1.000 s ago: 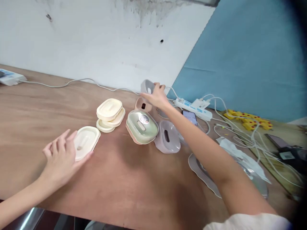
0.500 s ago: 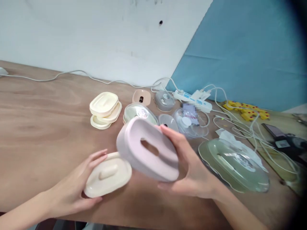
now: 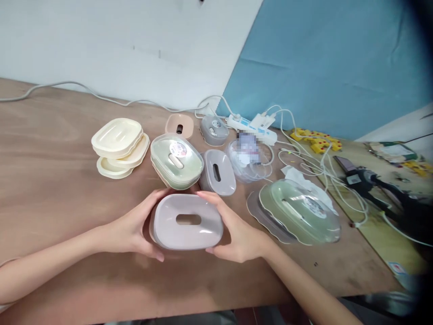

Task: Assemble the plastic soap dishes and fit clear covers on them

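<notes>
Head view, left hand and right hand, fingers of both gripping the front grey box; green box just behind it

There are two lavender slotted covers, at least three cream trays, two green clear-topped containers, one pink slotted cover and one power strip.

Head-worn view, facing forward and down, tabletop near
</notes>
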The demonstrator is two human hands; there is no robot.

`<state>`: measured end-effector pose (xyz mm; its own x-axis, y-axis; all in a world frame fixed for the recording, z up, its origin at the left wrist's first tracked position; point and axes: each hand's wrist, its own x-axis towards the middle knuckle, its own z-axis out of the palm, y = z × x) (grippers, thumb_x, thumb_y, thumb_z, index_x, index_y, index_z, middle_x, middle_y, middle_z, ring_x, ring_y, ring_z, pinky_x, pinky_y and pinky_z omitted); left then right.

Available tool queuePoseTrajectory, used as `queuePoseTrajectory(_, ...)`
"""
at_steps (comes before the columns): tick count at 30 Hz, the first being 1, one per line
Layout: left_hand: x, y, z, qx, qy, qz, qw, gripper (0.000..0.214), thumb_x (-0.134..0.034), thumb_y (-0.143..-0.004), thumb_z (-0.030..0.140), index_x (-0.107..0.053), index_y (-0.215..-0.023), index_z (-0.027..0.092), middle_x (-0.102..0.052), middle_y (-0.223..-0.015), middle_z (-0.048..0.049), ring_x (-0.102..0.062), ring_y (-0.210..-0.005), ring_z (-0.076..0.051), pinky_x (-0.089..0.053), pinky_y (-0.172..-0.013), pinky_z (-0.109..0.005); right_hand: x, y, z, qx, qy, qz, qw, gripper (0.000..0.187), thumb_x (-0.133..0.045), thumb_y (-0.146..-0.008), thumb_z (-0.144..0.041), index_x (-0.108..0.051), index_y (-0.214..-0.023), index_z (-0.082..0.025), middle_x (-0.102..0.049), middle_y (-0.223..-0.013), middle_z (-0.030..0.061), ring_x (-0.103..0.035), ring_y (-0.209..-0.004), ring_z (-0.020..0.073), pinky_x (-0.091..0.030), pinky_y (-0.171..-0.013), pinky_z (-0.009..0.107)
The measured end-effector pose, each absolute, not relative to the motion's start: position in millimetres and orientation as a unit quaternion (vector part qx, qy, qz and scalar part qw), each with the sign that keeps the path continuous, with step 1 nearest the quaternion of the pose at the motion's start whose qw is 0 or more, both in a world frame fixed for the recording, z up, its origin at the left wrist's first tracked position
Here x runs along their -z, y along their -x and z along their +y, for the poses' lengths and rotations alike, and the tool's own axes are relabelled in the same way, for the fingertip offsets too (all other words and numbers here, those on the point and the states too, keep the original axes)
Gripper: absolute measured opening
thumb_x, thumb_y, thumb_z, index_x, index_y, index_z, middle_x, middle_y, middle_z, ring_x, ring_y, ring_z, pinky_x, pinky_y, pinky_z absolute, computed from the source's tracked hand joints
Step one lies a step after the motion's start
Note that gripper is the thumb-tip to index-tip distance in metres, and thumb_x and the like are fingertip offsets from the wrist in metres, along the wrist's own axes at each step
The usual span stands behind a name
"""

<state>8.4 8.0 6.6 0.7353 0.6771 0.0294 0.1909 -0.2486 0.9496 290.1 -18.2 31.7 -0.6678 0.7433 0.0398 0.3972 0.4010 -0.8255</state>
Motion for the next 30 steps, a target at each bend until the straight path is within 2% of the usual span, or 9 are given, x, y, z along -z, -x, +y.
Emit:
queuePoseTrajectory(5,-4.0,-3.6,4.9,-0.203,-0.762,0.279,0.548,0.102,-0.08,-0.072,0.033,-0.014,-0.15,0.027,-0.025,-0.154,-0.0157,-0.035,-0.139,-0.034,-0.036,-0.111,-0.051,-16.8,-284.4,-19.6,-0.41,0.329,-0.825,0.206,0.105,-0.072,-0.068,-0.015,-0.008,-0.149,-0.028,-0.024,-0.148,0.0146,-0.026,-0.143,0.0287,-0.03,-0.115,0.049)
queuePoseTrajectory(13,-1.4,-3.6,6.8,-0.211,-0.798,0.302,0.476,0.091,-0.073,-0.077,0.027,-0.017,-0.149,0.026,-0.035,-0.147,-0.0157,-0.046,-0.131,-0.033,-0.045,-0.104,-0.045,-9.3,-283.9,-19.1,-0.423,0.366,-0.805,0.198,0.103,-0.075,-0.07,-0.02,-0.009,-0.148,-0.028,-0.022,-0.15,0.0147,-0.025,-0.143,0.0305,-0.029,-0.115,0.05)
queuePoseTrajectory(19,2.6,-2.8,9.9,-0.181,-0.864,0.306,0.356,0.088,-0.071,-0.076,0.03,-0.018,-0.147,0.024,-0.04,-0.144,-0.0154,-0.05,-0.125,-0.034,-0.047,-0.1,-0.047,-8.2,-280.5,-19.8,-0.401,0.36,-0.822,0.185,0.099,-0.073,-0.071,-0.022,-0.01,-0.148,-0.025,-0.021,-0.15,0.0171,-0.022,-0.144,0.0298,-0.029,-0.115,0.051)
queuePoseTrajectory(22,5.3,-1.4,10.1,-0.161,-0.894,0.298,0.295,0.089,-0.07,-0.077,0.034,-0.016,-0.147,0.024,-0.042,-0.142,-0.0155,-0.048,-0.126,-0.035,-0.044,-0.102,-0.049,-4.4,-278.7,-18.5,-0.369,0.349,-0.842,0.183,0.104,-0.078,-0.071,-0.032,-0.01,-0.148,-0.024,-0.023,-0.149,0.0175,-0.017,-0.145,0.0298,-0.03,-0.115,0.051)
queuePoseTrajectory(25,4.9,-1.5,8.4,-0.162,-0.896,0.307,0.276,0.087,-0.068,-0.078,0.033,-0.016,-0.147,0.024,-0.04,-0.144,-0.0154,-0.046,-0.127,-0.035,-0.041,-0.103,-0.05,-1.0,-276.4,-18.0,-0.334,0.359,-0.853,0.177,0.107,-0.08,-0.07,-0.042,-0.009,-0.149,-0.023,-0.025,-0.149,0.0186,-0.02,-0.145,0.0306,-0.034,-0.113,0.05)
queuePoseTrajectory(28,2.0,-2.7,7.0,-0.157,-0.895,0.316,0.274,0.087,-0.068,-0.077,0.033,-0.017,-0.146,0.024,-0.041,-0.144,-0.0152,-0.046,-0.127,-0.036,-0.04,-0.103,-0.049,-2.2,-275.7,-20.6,-0.294,0.36,-0.867,0.178,0.108,-0.075,-0.072,-0.055,-0.009,-0.15,-0.021,-0.025,-0.15,0.021,-0.025,-0.143,0.034,-0.036,-0.111,0.053)
queuePoseTrajectory(30,0.6,-3.4,6.6,-0.154,-0.896,0.313,0.276,0.088,-0.069,-0.076,0.031,-0.017,-0.146,0.025,-0.041,-0.144,-0.0147,-0.046,-0.127,-0.036,-0.041,-0.103,-0.047,-8.0,-278.6,-23.0,-0.246,0.345,-0.879,0.219,0.101,-0.069,-0.075,-0.058,-0.012,-0.151,-0.023,-0.03,-0.151,0.0183,-0.026,-0.143,0.0359,-0.034,-0.111,0.057)
